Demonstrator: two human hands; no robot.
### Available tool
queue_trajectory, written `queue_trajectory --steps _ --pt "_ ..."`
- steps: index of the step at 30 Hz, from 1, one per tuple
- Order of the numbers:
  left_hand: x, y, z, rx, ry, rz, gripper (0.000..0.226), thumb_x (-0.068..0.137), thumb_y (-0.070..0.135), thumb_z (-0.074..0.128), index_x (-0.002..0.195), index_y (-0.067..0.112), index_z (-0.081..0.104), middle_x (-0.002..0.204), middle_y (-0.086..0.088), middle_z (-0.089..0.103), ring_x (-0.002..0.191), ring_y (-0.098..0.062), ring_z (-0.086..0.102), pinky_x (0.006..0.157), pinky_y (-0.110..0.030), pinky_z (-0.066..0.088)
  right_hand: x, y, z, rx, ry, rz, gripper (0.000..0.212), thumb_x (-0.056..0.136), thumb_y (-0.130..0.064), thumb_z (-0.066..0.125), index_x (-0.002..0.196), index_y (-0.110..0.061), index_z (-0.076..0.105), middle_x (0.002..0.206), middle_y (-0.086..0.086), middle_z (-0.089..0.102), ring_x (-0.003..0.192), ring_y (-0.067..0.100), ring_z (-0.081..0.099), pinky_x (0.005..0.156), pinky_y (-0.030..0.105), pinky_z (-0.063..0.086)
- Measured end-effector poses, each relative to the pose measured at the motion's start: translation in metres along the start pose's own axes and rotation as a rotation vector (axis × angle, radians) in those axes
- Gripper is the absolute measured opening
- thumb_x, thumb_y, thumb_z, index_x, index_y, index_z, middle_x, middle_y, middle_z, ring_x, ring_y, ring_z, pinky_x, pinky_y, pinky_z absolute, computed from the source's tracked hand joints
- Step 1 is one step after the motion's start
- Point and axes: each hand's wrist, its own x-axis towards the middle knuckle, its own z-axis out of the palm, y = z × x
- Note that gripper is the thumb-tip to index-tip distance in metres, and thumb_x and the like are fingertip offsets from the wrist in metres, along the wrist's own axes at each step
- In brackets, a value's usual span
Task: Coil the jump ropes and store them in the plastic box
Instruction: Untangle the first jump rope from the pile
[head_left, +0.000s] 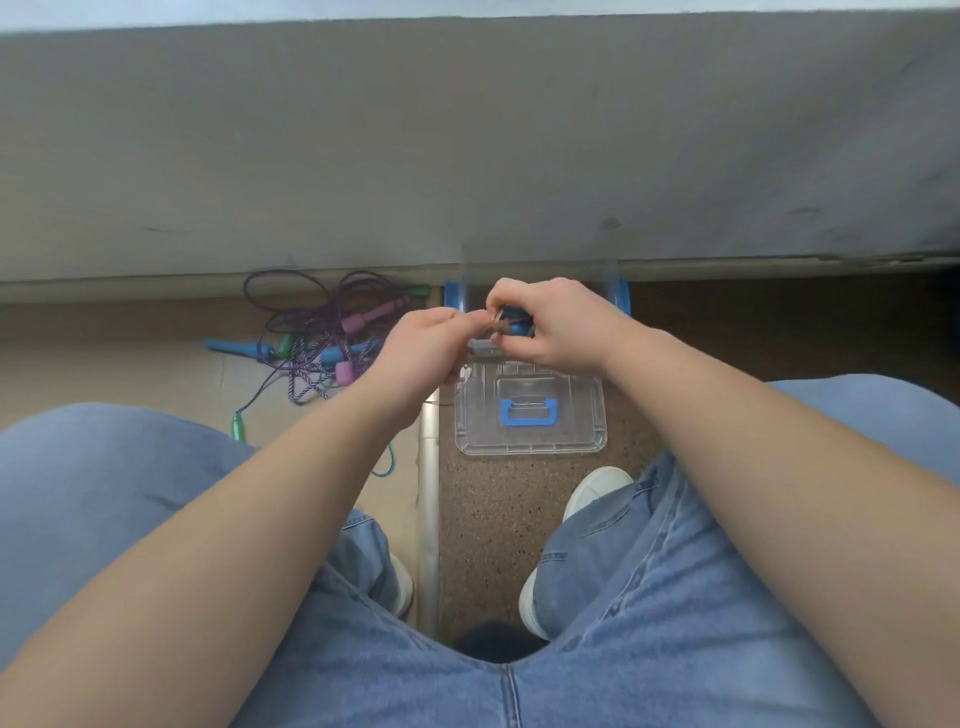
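A tangle of jump ropes (311, 338) with purple cords and blue, pink and green handles lies on the floor at left, by the wall. A clear plastic box (621, 296) with blue latches stands against the wall, mostly hidden behind my hands. Its clear lid (530, 410) with a blue handle lies flat on the floor in front of it. My left hand (421, 343) and my right hand (550, 322) meet above the box, both pinched on a blue-handled jump rope (514, 326), of which little shows.
A grey wall (467, 145) fills the upper view. A metal floor strip (428, 509) divides pale flooring on the left from speckled brown flooring on the right. My knees in blue jeans and white shoes (597, 488) frame the near floor.
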Motion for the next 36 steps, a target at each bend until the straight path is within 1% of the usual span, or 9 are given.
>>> queue_trajectory --steps 4,7,11,13,17,22,28,31,36 --pt "0.013 -0.011 0.009 0.082 0.004 -0.081 0.031 0.068 0.047 0.067 0.062 0.019 0.055 0.053 0.002 0.043 0.050 -0.015 0.039 0.058 -0.032 0.034 0.000 0.017 0.023 0.062 -0.103 0.134 0.017 0.088 -0.041 0.061 0.099 -0.036 0.049 0.085 -0.010 0.064 0.076 0.016 0.061 0.075 0.041 0.055" --pt "0.031 -0.019 0.008 0.212 0.003 -0.137 0.030 0.079 0.047 0.066 0.068 0.019 0.061 0.066 -0.001 0.050 0.061 -0.016 0.049 0.060 -0.031 0.040 0.006 0.022 0.042 0.182 -0.153 0.227 0.018 0.092 -0.039 0.064 0.101 -0.030 0.051 0.087 -0.007 0.064 0.072 0.009 0.058 0.069 0.035 0.051" --pt "0.073 -0.025 0.000 0.036 0.017 -0.231 0.022 0.092 0.032 0.059 0.080 0.019 0.072 0.093 -0.003 0.074 0.088 -0.016 0.071 0.061 -0.023 0.052 0.024 0.030 0.053 0.366 -0.148 0.376 0.029 0.091 -0.050 0.065 0.110 -0.031 0.054 0.093 -0.007 0.064 0.071 0.008 0.057 0.061 0.027 0.044" --pt "0.092 -0.027 0.000 -0.054 0.037 -0.240 0.021 0.096 0.025 0.060 0.090 0.011 0.074 0.095 -0.006 0.074 0.084 -0.016 0.073 0.063 -0.021 0.057 0.037 0.038 0.057 0.483 -0.152 0.469 0.026 0.093 -0.041 0.061 0.117 -0.034 0.053 0.096 -0.008 0.064 0.072 0.009 0.060 0.060 0.026 0.046" --pt "0.128 -0.037 0.002 -0.053 0.169 -0.184 0.007 0.090 0.012 0.068 0.089 0.009 0.075 0.076 -0.010 0.073 0.066 -0.015 0.068 0.067 -0.025 0.060 0.063 0.056 0.065 0.631 -0.136 0.562 0.038 0.088 -0.018 0.060 0.124 -0.030 0.057 0.102 -0.008 0.062 0.089 0.012 0.062 0.080 0.032 0.054" --pt "0.163 -0.054 0.006 -0.162 0.176 -0.234 0.013 0.094 0.011 0.062 0.106 0.010 0.066 0.086 -0.010 0.070 0.069 -0.015 0.065 0.072 -0.025 0.058 0.088 0.088 0.082 0.704 -0.043 0.680 0.047 0.085 -0.024 0.074 0.130 -0.027 0.060 0.113 -0.008 0.066 0.100 0.008 0.066 0.091 0.030 0.055" --pt "0.187 -0.084 0.006 -0.142 0.167 -0.289 0.028 0.093 0.007 0.061 0.122 0.006 0.060 0.091 -0.009 0.068 0.074 -0.017 0.068 0.081 -0.033 0.061 0.119 0.113 0.101 0.586 0.180 0.799 0.060 0.084 -0.032 0.074 0.140 -0.023 0.054 0.121 -0.007 0.063 0.108 0.013 0.060 0.085 0.022 0.041" --pt "0.188 -0.090 0.001 -0.108 0.169 -0.298 0.029 0.093 0.008 0.062 0.122 0.009 0.061 0.099 -0.012 0.070 0.078 -0.016 0.070 0.084 -0.033 0.061 0.131 0.117 0.105 0.509 0.192 0.808 0.069 0.083 -0.035 0.074 0.145 -0.021 0.048 0.139 0.001 0.059 0.124 0.019 0.056 0.089 0.020 0.036" --pt "0.185 -0.100 -0.010 -0.088 0.186 -0.320 0.029 0.093 0.007 0.059 0.121 0.008 0.064 0.098 -0.008 0.070 0.076 -0.013 0.069 0.069 -0.024 0.060 0.131 0.106 0.119 0.357 0.154 0.698 0.054 0.089 -0.024 0.066 0.142 -0.019 0.053 0.137 0.004 0.057 0.126 0.021 0.054 0.093 0.021 0.037"
